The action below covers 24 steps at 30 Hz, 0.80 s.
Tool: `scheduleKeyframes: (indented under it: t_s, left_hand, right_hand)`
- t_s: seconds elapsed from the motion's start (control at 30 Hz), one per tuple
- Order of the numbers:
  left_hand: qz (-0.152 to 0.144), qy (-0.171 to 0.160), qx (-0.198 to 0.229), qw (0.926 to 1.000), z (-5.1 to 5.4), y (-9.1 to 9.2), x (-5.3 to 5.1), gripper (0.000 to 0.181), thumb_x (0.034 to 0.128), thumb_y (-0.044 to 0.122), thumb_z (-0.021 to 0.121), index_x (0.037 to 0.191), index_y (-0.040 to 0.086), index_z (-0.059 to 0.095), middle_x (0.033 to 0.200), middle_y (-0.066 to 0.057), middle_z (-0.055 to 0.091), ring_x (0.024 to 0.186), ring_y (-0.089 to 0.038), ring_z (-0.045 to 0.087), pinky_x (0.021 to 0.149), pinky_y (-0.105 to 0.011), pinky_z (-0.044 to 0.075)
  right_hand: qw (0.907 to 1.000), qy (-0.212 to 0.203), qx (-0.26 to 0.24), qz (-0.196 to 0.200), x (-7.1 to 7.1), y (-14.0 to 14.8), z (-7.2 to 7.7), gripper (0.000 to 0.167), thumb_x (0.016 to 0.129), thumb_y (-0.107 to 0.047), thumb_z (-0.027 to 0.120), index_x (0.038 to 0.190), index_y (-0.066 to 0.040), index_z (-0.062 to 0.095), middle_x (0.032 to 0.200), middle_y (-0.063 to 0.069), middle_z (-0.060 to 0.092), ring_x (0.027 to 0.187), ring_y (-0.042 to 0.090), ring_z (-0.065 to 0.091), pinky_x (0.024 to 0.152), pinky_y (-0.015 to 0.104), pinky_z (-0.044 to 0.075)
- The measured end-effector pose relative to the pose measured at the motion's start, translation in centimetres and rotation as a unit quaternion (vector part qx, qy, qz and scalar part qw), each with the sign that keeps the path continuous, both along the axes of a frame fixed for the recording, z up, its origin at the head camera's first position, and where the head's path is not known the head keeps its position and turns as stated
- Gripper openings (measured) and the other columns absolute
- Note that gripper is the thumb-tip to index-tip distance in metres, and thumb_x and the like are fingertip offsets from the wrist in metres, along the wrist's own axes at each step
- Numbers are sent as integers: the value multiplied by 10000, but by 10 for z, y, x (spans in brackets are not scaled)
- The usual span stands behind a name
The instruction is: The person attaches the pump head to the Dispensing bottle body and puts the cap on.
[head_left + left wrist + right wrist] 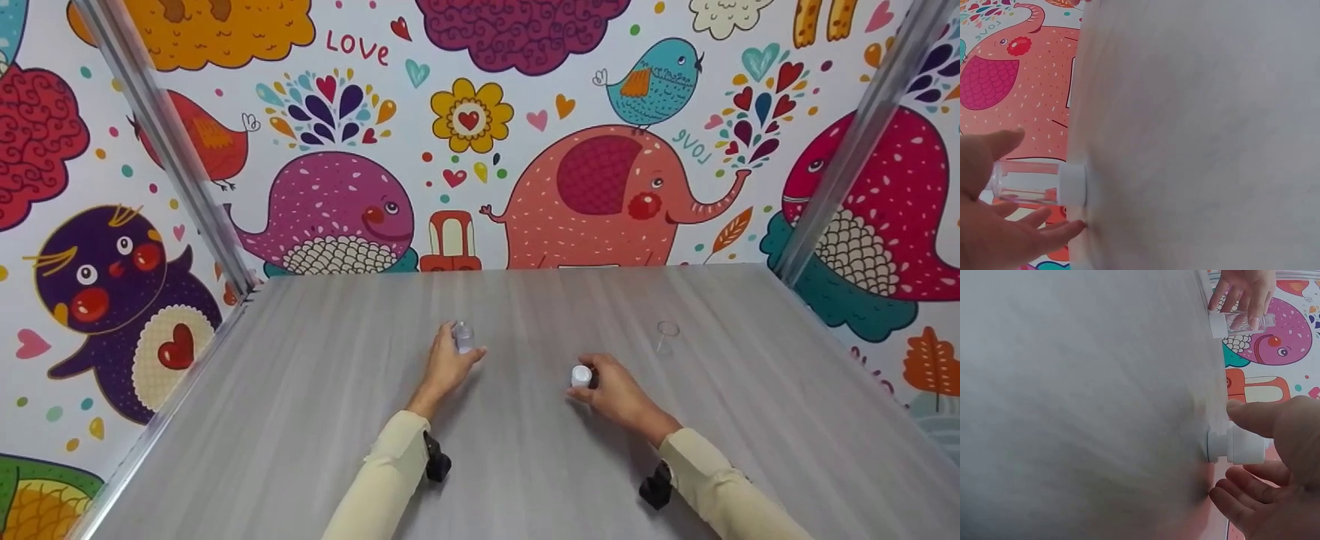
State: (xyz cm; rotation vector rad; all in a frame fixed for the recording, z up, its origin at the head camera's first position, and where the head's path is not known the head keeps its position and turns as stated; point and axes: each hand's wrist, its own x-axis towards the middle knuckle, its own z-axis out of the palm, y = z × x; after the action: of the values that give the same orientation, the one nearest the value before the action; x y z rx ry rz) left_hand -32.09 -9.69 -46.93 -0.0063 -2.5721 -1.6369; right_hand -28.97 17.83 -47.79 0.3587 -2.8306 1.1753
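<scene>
Left of the table's middle stands a small clear bottle (464, 339) with a white lower end (1073, 185); its clear wall is plain in the left wrist view. My left hand (448, 364) is around it, thumb on one side and fingers on the other, with gaps visible in the left wrist view. To the right, a white cap-like piece (580, 377) stands upright on the table, a narrow part below and a wider part (1248, 445) above. Around that piece my right hand (619, 394) has its thumb and fingers spread, apart from it in the right wrist view.
A clear, hollow cylinder (666, 339) with a round rim stands beyond the right hand. The grey wood-grain table (517, 465) reaches back to a wall (495, 180) printed with cartoon animals. Metal posts (847, 142) rise at the back corners.
</scene>
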Motion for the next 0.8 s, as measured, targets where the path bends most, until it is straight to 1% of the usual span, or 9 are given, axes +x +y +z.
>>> scheduleKeyframes:
  t_s: [0.1,0.17,0.3,0.4,0.53,0.7,0.8]
  left_hand:
    - [126,45,-16,9999,0,3,-1,712,901,126,720,1468,-64,335,1458,-286,458,1325,-413,496,1105,-533,400]
    - [184,14,-32,9998,0,6,-1,717,900,120,721,1473,-61,330,1462,-277,457,1328,-405,494,1110,-530,397]
    - [345,-29,-120,9993,-1,10,-2,705,900,115,723,1466,-67,344,1444,-273,477,1319,-403,505,1105,-524,406]
    - [486,18,-178,9987,-1,12,-2,661,903,113,720,1437,-76,379,1395,-274,519,1280,-401,538,1082,-517,430]
    - [636,120,-226,9976,-2,13,-2,595,912,100,705,1399,-93,423,1342,-279,565,1243,-404,573,1059,-514,451]
    - [731,101,-186,9971,-5,12,-2,554,934,95,671,1392,-114,440,1360,-315,566,1286,-425,555,1080,-509,437]
    - [747,153,-150,9970,-8,12,-2,540,938,86,660,1392,-116,447,1361,-325,565,1295,-426,549,1087,-505,431]
  right_hand:
    - [9998,154,109,-52,0,-2,0,549,810,-87,810,1261,115,572,1187,242,619,1062,332,611,934,494,489]
    - [9996,230,143,-84,0,-3,-1,530,806,-71,808,1249,114,583,1185,248,627,1081,346,611,952,508,481]
    - [9990,391,109,-175,0,-7,-4,474,798,-37,802,1204,110,606,1151,246,641,1070,358,620,941,510,488]
    - [9984,500,86,-245,1,-8,-6,435,792,-19,796,1171,100,619,1120,236,648,1050,359,627,924,511,495]
    - [9980,542,46,-326,2,-9,-6,385,788,-8,791,1127,82,634,1079,216,658,1013,344,634,895,504,504]
    - [9981,472,-18,-390,4,-10,-7,326,790,-4,790,1076,57,646,1025,180,663,951,299,630,850,472,510]
    - [9979,518,-37,-390,4,-11,-8,314,786,0,791,1062,53,650,1014,174,666,950,296,632,849,471,511]
